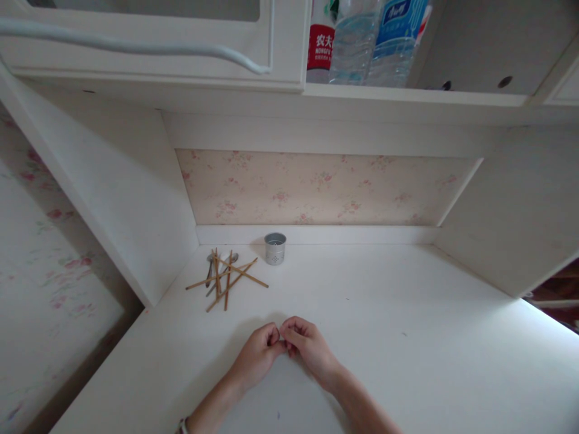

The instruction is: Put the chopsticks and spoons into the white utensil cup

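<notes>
My left hand (260,348) and my right hand (310,346) meet over the white table (407,374), fingertips touching. Both are closed, with the fingers curled in, and no object shows in either. Beyond them, to the left, several wooden chopsticks (246,275) lie crossed in a loose pile. Among them are metal spoons (234,258), partly covered by the sticks. Just right of the pile, near the back edge, a grey metal holder (275,250) with small holes stands upright and apart from my hands.
White side panels (122,193) bound the table left and right. Overhead, a cabinet with a long handle (136,43) juts out, and plastic bottles (355,45) stand on the open shelf beside it. Floral wallpaper (312,187) covers the back wall above a white ledge.
</notes>
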`<state>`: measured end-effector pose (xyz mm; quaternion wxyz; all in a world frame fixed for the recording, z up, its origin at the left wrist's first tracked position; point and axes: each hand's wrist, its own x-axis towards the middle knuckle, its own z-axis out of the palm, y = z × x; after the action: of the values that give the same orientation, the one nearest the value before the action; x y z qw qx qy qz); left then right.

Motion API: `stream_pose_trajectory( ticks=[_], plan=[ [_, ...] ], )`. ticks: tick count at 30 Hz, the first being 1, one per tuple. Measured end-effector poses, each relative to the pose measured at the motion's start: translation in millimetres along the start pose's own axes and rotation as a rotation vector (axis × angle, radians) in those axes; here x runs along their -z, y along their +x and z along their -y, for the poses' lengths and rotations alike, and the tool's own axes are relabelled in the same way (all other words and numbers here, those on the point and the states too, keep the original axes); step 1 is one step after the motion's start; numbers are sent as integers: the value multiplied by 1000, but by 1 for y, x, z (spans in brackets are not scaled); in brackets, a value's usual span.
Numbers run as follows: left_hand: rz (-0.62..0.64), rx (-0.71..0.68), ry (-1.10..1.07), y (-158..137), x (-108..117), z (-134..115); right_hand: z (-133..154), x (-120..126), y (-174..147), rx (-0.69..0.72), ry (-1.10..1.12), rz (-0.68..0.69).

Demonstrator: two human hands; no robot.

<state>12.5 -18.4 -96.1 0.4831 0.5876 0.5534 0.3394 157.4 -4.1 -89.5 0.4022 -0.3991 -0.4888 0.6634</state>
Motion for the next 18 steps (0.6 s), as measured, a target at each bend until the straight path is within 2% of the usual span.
stream_pose_trajectory(
  ticks=[18],
  plan=[
    [2, -18, -6, 0, 1, -2, -7, 3, 3, 17, -11, 9]
  ],
)
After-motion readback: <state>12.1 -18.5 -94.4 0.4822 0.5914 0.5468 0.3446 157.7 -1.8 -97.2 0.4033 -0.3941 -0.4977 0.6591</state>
